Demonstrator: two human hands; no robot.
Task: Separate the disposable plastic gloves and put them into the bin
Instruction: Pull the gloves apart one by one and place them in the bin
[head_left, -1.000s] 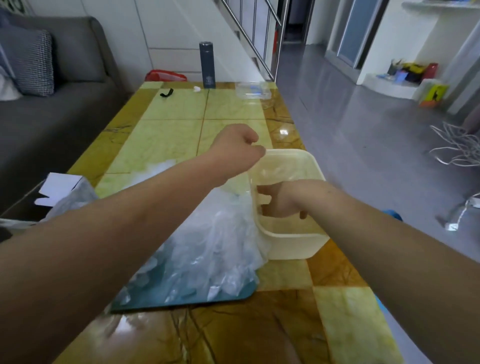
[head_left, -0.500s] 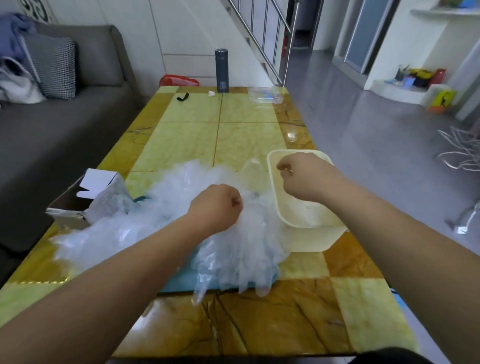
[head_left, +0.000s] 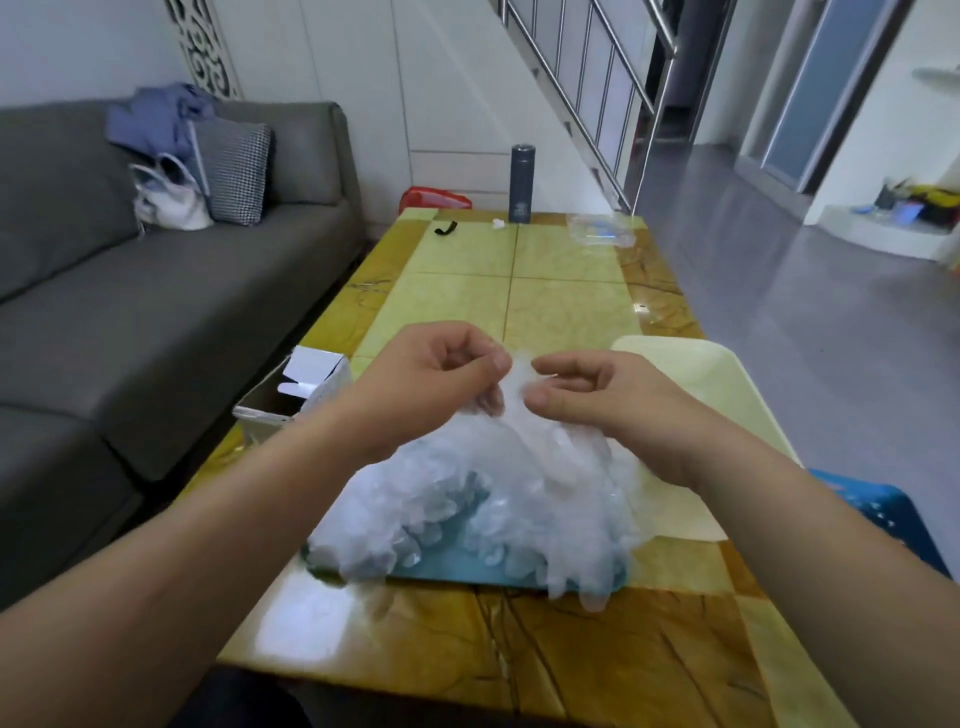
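- Separation in hand, judging by the pose: pinching a wisp of film at the peak of the heap of disposable plastic gloves (head_left: 483, 493) with the left hand (head_left: 436, 379), fingers curled in, thumb against forefinger.
- Meeting it with the right hand (head_left: 597, 400) just beside, forefinger and thumb set as pincers at the same wisp; cannot tell whether closed on the film or just short of it.
- Raised above the heap, probably for peeling one glove from its neighbours by its own weight; kept close together, probably for working two clinging layers apart at one edge.
- Heaped on a teal mat (head_left: 452, 564) on the marbled table (head_left: 561, 312), with a few glove fingers spilling over the mat's near edge onto the tabletop; likely kept on the mat for a darker ground behind see-through film.
- Set just right of the heap, touching it or nearly so: the cream plastic bin (head_left: 675, 347), seemingly placed for a short carry by the right hand. Largely hidden behind the right forearm; no gloves to be made out in the visible part of its inside, though hard to spot anyway, clear film on pale plastic.
- Standing left of the heap with flaps up: an open cardboard box (head_left: 306, 384), inside dark, contents not to be told.
- At the far end, well apart: a dark flask (head_left: 521, 183), upright, and a clear plastic packet (head_left: 600, 231) lying flat with something blue in it.
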